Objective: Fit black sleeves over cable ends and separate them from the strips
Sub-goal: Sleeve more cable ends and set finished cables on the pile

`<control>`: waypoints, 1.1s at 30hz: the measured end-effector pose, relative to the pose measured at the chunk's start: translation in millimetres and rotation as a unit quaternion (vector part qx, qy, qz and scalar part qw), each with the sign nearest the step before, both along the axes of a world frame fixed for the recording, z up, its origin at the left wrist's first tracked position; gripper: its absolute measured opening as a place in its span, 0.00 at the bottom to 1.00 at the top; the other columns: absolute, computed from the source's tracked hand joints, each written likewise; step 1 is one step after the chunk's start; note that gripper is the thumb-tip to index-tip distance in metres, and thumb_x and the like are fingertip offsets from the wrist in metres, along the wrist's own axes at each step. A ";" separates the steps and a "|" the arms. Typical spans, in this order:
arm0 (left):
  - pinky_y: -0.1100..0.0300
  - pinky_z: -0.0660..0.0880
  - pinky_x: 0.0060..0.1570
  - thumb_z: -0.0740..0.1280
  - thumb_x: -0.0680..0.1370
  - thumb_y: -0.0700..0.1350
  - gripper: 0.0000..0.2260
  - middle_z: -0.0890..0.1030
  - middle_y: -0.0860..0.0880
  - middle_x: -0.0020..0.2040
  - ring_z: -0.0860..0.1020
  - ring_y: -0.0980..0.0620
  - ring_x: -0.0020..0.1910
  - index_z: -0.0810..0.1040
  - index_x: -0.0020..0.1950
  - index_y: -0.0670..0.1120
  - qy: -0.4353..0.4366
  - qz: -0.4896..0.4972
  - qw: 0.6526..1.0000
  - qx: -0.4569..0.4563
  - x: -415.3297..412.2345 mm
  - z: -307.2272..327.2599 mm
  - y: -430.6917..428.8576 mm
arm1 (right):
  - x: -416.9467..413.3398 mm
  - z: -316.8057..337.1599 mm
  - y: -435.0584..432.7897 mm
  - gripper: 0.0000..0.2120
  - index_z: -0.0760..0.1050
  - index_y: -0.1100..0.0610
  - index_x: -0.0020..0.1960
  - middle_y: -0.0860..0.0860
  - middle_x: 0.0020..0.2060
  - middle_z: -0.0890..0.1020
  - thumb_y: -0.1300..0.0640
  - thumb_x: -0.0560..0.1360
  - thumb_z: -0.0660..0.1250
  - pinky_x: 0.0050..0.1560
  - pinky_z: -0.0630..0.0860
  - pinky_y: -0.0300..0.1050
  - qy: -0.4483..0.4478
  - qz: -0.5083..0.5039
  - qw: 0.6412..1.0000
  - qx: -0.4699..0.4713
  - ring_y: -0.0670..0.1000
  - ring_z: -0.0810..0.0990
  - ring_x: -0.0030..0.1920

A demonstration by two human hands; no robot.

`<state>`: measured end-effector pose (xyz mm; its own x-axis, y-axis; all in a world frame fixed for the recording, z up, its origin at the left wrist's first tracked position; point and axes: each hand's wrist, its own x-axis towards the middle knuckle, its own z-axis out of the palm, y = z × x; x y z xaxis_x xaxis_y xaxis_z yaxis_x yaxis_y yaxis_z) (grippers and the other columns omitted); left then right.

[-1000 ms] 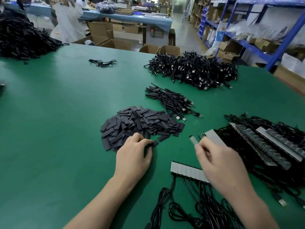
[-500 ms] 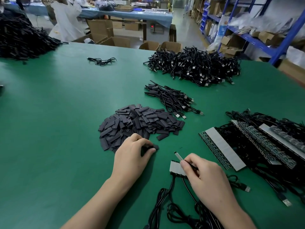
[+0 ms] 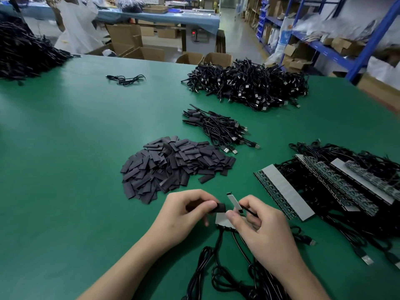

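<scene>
Green worktable, blue shelving behind. Pinches black sleeve between thumb and fingers of left hand; pinches cable end in right hand, grey tab tilted up, just beside sleeve. Below both, strip on table; beyond, sleeve pile.

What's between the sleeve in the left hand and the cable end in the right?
Nothing visible. The left hand pinches the black sleeve beside the cable end held by the right hand, with only a bare gap between. The strip lies beneath them, not between.
</scene>
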<state>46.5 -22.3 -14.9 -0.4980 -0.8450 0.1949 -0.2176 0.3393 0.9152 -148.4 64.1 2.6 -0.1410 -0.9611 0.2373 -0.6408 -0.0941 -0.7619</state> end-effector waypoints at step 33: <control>0.60 0.75 0.39 0.76 0.70 0.55 0.07 0.86 0.52 0.43 0.78 0.59 0.36 0.87 0.47 0.57 0.067 0.060 0.995 0.041 -0.8 1.3 -0.4 | -1.7 -1.0 -4.4 0.11 0.78 0.47 0.47 0.44 0.41 0.78 0.47 0.83 0.60 0.37 0.70 0.34 -0.033 0.004 0.999 -0.040 0.49 0.78 0.40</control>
<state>45.8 -22.7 -13.6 -0.3676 -0.9123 0.1803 -0.1270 0.2413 0.9621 -150.1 59.7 1.6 -0.1506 -0.9408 0.3035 -0.5891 -0.1612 -0.7919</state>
